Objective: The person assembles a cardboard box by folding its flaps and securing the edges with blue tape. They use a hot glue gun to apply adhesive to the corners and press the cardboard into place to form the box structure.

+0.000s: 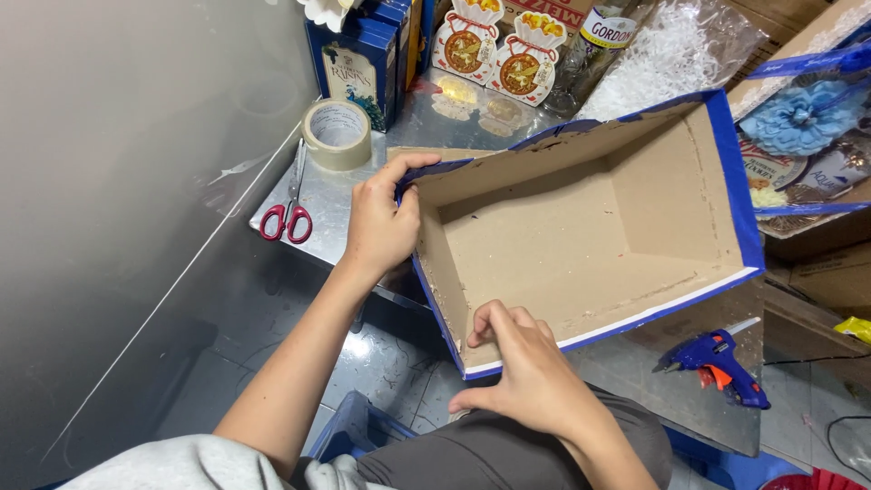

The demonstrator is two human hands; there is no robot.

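Observation:
A large open cardboard box with blue paper-covered outer walls is tilted toward me over a shiny metal table. My left hand grips the box's left corner, thumb over the rim. My right hand pinches the near rim at the lower left, fingers pressing the blue edge. The brown inside of the box is bare.
Red-handled scissors and a roll of tape lie left of the box. A blue glue gun rests at the right. Blue boxes, decorated pouches, a bottle and a blue flower crowd the back.

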